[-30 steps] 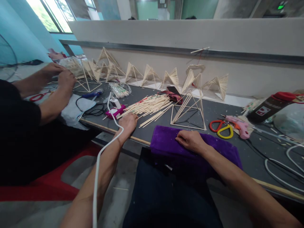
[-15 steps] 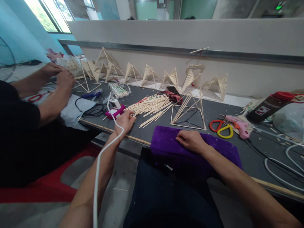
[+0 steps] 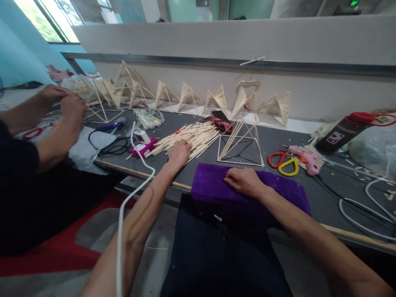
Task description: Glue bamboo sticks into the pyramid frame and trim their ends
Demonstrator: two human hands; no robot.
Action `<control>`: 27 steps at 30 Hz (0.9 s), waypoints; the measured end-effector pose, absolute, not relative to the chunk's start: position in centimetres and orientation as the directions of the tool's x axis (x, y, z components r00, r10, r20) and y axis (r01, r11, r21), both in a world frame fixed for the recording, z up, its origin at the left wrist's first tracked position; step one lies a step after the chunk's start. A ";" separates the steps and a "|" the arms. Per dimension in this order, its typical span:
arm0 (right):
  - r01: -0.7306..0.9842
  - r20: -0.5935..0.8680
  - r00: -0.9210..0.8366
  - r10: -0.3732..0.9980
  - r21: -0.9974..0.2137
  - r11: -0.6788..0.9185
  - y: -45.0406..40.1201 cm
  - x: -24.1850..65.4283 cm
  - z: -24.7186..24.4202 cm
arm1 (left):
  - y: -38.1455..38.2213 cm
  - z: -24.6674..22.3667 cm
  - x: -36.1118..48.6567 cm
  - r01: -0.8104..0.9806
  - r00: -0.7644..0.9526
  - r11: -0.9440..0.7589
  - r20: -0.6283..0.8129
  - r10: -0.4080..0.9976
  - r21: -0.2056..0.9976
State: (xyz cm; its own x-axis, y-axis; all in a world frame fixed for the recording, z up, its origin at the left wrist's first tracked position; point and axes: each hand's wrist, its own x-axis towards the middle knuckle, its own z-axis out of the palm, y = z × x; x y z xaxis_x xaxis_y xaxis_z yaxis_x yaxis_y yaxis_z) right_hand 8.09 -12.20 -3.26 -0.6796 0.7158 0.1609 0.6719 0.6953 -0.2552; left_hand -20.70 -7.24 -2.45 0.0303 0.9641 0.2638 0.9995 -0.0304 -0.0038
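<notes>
My left hand (image 3: 179, 152) lies over the near side of a loose pile of thin wooden sticks (image 3: 198, 134). Its fingers are bent and closed on sticks at the pile's edge, with the fingertips partly hidden. Resting on a folded purple cloth (image 3: 208, 181) at the table's front edge, my right hand (image 3: 243, 181) is closed with curled fingers; whatever it may hold is hidden. Behind the cloth stands an open frame of glued sticks (image 3: 240, 142), with several slanting sticks on one side.
Right of the frame lie red-and-yellow-handled scissors (image 3: 283, 163), a pink glue gun (image 3: 306, 159) and a dark bottle (image 3: 343, 134). Finished stick models (image 3: 216, 99) line the back. A purple power socket (image 3: 144, 148) and white cable (image 3: 136, 192) sit left; a co-worker's hands (image 3: 69, 105) are beyond.
My left hand has moved right, from beside the purple socket onto the stick pile. My right hand stays on the cloth. The view has shifted slightly.
</notes>
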 end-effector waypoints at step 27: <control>0.674 0.168 -0.677 0.716 -0.250 0.695 -12.1 8.1 -3.3 | -5.6 0.4 -20.0 0.990 -0.142 0.141 0.273 0.951 0.023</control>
State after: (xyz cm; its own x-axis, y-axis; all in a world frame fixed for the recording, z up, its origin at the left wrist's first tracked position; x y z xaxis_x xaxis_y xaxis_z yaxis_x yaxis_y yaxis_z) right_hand 8.11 -12.07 -3.31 -0.6773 0.7163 0.1675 0.6738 0.6955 -0.2497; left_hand -19.97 -5.56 0.36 -0.1421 0.9514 0.2732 0.9897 0.1413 0.0228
